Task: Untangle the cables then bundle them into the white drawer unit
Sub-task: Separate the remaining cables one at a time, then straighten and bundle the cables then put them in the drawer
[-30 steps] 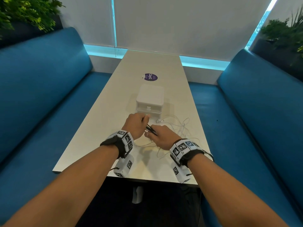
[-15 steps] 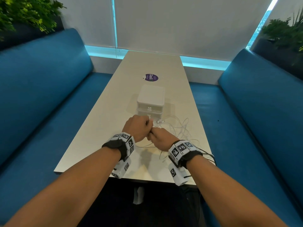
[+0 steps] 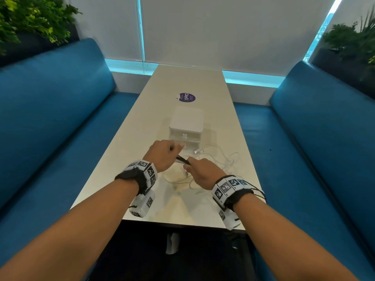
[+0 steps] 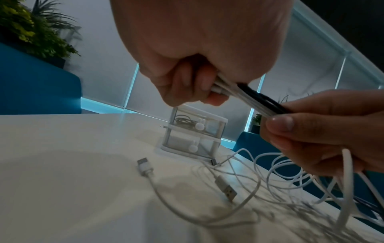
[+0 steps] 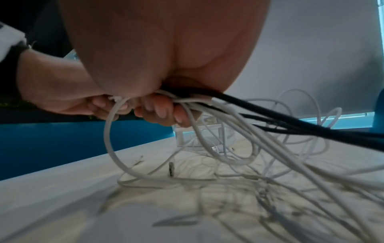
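Both hands hold one bunch of white and black cables [image 3: 182, 160] just above the table, in front of the white drawer unit [image 3: 186, 126]. My left hand [image 3: 164, 154] grips one end of the bunch [image 4: 245, 92] with curled fingers [image 4: 187, 82]. My right hand [image 3: 199, 171] grips the bunch a little further along, thumb [image 4: 280, 122] on top. From the right hand the cables [image 5: 259, 139] hang in loose loops down onto the table. Two USB plugs [image 4: 226, 189] lie loose on the tabletop. The drawer unit [image 4: 195, 133] has two shut drawers; the upper one shows a dark cable inside.
The long white table [image 3: 121, 159] runs away from me between two blue benches [image 3: 50, 118]. A purple round sticker [image 3: 187, 97] lies beyond the drawer unit. Loose white cable loops [image 3: 223, 159] spread on the table to the right of my hands. Planters stand behind both benches.
Half a second ago my hands were pressed together; now they have drawn slightly apart, with a short stretch of the cable bunch showing between them.
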Available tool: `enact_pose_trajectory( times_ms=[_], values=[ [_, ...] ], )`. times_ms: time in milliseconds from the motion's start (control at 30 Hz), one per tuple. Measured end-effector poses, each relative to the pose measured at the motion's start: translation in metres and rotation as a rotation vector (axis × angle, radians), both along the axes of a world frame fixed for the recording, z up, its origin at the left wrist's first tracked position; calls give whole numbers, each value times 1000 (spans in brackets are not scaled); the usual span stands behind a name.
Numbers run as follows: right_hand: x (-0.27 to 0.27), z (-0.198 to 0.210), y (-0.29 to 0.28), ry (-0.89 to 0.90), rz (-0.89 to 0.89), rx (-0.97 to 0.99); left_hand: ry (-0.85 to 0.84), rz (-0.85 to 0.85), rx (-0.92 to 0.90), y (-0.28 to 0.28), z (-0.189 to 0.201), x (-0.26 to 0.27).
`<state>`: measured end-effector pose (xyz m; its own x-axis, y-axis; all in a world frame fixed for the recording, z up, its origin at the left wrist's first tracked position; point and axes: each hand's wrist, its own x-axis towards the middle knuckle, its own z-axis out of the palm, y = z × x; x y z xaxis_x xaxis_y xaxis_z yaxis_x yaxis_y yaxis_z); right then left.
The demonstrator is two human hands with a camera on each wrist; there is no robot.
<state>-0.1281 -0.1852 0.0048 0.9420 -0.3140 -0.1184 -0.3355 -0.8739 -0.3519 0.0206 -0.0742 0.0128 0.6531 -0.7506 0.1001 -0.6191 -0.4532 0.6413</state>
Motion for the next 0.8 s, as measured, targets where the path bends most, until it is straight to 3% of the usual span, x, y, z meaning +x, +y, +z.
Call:
enact_pose_trajectory(
  times_ms=[167,300,433,667,800],
  values=[
    [2,-3,-8,-46,-68,72,159,50,-73,23,-14,7],
    [6,-1,-10,-90,-89,68,195,46,132,29,-19,5],
    [9,-3,-5,-98,-74,72,215,-69,178,16,-16,-12],
    [12,-2,-2,-122,10,109,308,-12,-53,-14,-12,-14],
    [17,0,4,-165,14,161,247,24,-152,-21,-8,-22]
  ],
)
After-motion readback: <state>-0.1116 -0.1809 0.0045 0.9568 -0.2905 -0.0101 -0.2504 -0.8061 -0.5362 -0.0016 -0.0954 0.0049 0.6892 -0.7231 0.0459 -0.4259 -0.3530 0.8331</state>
